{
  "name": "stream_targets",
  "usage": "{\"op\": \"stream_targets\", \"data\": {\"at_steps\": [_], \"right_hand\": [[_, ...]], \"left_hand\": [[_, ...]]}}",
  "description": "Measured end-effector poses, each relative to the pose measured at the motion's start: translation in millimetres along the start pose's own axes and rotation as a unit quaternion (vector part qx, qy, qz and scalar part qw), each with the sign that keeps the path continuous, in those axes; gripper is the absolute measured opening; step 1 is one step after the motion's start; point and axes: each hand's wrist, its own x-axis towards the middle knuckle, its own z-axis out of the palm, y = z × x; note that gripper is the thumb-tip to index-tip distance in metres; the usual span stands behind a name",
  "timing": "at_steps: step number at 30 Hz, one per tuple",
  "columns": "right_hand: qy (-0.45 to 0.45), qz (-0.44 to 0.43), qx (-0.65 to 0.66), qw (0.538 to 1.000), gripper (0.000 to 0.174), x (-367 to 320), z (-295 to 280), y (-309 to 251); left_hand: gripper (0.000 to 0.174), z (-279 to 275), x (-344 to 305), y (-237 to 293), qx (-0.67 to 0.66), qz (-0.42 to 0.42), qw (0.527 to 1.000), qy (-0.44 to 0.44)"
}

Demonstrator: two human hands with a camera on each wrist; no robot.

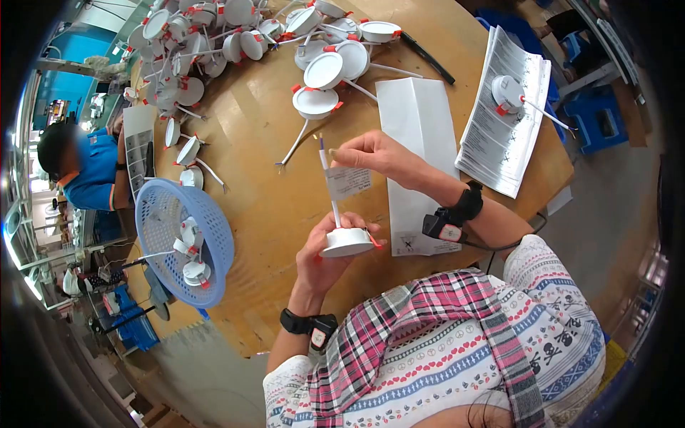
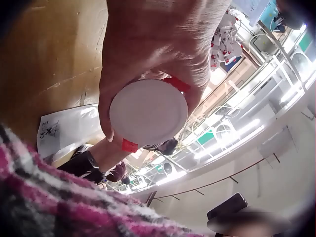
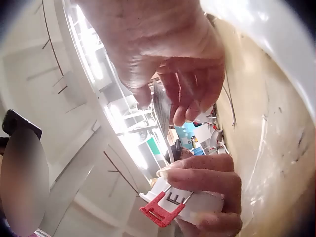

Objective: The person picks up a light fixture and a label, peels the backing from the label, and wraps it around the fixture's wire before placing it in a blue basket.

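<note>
My left hand [image 1: 325, 260] grips a white round downlight [image 1: 347, 243] by its rim, with the flat disc face turned toward the left wrist camera. Red spring clips stick out at its sides; one red clip [image 3: 160, 211] faces the right wrist camera. From its back a white cable [image 1: 337, 212] rises upright, ending in bare wire tips. A white printed label [image 1: 349, 182] hangs at the cable like a flag. Up by the cable's top, my right hand [image 1: 382, 157] pinches the label between thumb and curled fingers; in the right wrist view the label [image 3: 162, 108] lies between them.
Many downlights [image 1: 325, 70] are heaped at the table's back. A blue basket [image 1: 222, 242] on the left holds several. White paper [image 1: 421, 171] lies under my right forearm; printed sheets [image 1: 492, 143] bear another downlight. A black pen [image 1: 428, 58] lies behind. Another person [image 1: 93, 171] sits left.
</note>
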Motion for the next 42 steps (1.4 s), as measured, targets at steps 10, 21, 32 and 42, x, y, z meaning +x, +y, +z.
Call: {"op": "stream_targets", "data": {"at_steps": [10, 21, 32, 42], "right_hand": [[-0.045, 0.063, 0.141, 0.987, 0.033, 4.0, 3.7, 9.4], [0.007, 0.025, 0.069, 0.997, 0.025, -4.1, 19.0, 11.6], [-0.007, 0.049, 0.093, 0.994, 0.026, -1.1, 16.7, 16.6], [-0.020, 0.051, 0.105, 0.993, 0.025, -3.1, 19.9, 6.3]], "left_hand": [[0.035, -6.5, 2.5, -1.8, -0.021, 0.022, 0.995, 0.096], [0.031, -7.9, 10.1, -8.3, -0.072, 0.029, 0.993, 0.085], [0.033, -5.7, 8.0, -6.7, -0.074, 0.029, 0.991, 0.108], [0.039, -8.7, 9.6, -5.0, -0.083, 0.041, 0.989, 0.111]]}}
